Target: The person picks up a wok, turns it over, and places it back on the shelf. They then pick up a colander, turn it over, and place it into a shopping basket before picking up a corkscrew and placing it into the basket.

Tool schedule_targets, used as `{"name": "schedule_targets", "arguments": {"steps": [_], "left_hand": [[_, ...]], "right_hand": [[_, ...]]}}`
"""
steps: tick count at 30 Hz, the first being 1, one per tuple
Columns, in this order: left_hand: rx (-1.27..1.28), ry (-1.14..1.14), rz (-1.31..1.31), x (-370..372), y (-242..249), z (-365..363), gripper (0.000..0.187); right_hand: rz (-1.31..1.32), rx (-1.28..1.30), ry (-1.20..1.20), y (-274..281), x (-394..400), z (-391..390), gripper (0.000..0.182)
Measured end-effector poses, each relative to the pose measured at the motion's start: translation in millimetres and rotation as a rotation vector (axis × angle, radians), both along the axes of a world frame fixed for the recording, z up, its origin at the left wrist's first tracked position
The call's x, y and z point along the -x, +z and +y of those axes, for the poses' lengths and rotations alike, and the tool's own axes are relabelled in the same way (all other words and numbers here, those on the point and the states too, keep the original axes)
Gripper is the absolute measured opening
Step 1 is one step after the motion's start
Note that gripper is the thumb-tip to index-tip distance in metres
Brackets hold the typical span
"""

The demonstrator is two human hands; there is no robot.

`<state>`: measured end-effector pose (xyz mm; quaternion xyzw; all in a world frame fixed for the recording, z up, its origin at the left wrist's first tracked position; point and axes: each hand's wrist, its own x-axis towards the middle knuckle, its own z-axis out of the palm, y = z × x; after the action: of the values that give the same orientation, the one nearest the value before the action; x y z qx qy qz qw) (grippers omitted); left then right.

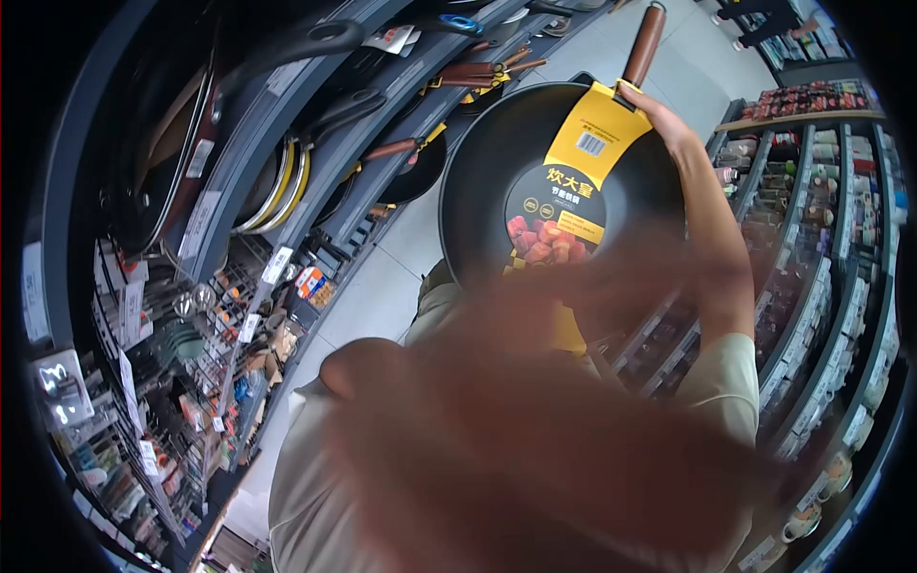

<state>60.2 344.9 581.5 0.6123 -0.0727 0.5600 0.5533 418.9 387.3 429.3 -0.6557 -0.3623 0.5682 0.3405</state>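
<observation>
A dark wok with a brown handle is held up in front of me, its inside facing me. A yellow cardboard label wraps its rim by the handle, above a round printed sticker showing food. My right hand grips the wok at the rim and handle base, thumb on the label, other fingers hidden behind. Very near the camera, my left hand is a large brown blur covering the wok's lower part. Its fingers are smeared, and whether it touches the wok cannot be made out.
Shelves on the left hold pans with brown or black handles, price tags and small packaged goods. To the right stands a rack of jars and bottles. A person is at the far top right. Pale floor tiles lie between.
</observation>
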Motion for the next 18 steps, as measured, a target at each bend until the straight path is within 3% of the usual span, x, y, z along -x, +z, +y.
{"name": "schedule_targets", "arguments": {"steps": [4, 7, 8, 9, 12, 16, 18], "left_hand": [[0.090, 0.345, 0.433, -16.7, -78.3, 24.2, 0.054], [0.343, 0.507, 0.741, -0.5, -159.0, 38.1, 0.063], [0.560, 0.426, 0.806, 6.8, -175.0, 35.6, 0.066], [0.791, 0.208, 0.681, 7.1, -184.9, 33.3, 0.066], [1.558, -0.425, 0.536, 8.3, -195.1, 20.9, 0.046], [1.560, -0.436, 0.555, -3.4, -201.1, 20.9, 0.041], [1.525, -0.428, 0.538, -13.8, -205.3, 26.1, 0.041]], "right_hand": [[0.038, 0.006, 0.017, -2.3, -6.1, 3.7, 0.048], [-0.013, -0.014, -0.016, 7.4, -5.2, 1.3, 0.042], [-0.020, -0.042, -0.003, 5.6, -7.2, 2.0, 0.042], [0.028, -0.024, -0.024, 9.8, -7.5, 1.4, 0.041], [0.125, 0.079, -0.064, 22.4, -3.6, 5.0, 0.039], [0.032, 0.088, -0.127, 12.1, -17.9, 7.0, 0.044], [0.124, 0.076, -0.155, 14.1, -27.1, 5.2, 0.044]]}}
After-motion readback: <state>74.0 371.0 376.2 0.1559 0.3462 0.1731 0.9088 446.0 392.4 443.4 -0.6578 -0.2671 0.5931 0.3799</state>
